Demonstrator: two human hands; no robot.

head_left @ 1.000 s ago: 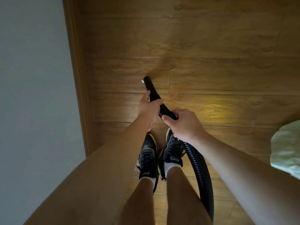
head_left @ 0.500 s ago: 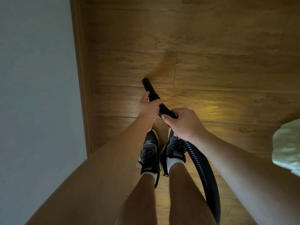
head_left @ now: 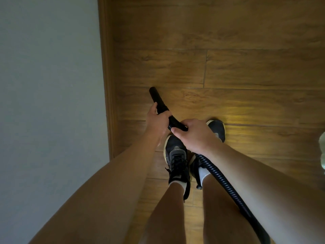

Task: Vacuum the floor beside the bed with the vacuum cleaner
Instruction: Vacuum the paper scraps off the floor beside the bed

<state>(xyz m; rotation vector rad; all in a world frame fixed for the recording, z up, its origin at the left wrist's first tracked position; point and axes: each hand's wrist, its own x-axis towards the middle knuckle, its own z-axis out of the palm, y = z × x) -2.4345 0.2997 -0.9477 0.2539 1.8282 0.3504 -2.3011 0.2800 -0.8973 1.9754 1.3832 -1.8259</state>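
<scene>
While the head view looks down, the black vacuum hose (head_left: pixel 221 175) is held by both hands. The left hand (head_left: pixel 157 122) is wrapped around the smooth nozzle (head_left: pixel 157 100), whose tip is pointed at the wooden floor (head_left: pixel 246 71) near the baseboard (head_left: pixel 107 76). The right hand (head_left: pixel 195 134) is closed on the ribbed part, above two dark shoes (head_left: pixel 177 159). A pale cloth edge (head_left: pixel 322 150) is seen at right.

Surface materials and finishes

Floor (head_left: pixel 246 71): wood-grain planks, low sheen. Hose (head_left: pixel 223 180): ribbed black plastic; nozzle (head_left: pixel 155 97): smooth, matt. Shoes (head_left: pixel 175 155): probably dark mesh fabric. Wall (head_left: pixel 49 85): matt, plain. Skirting (head_left: pixel 107 67): wood.
</scene>
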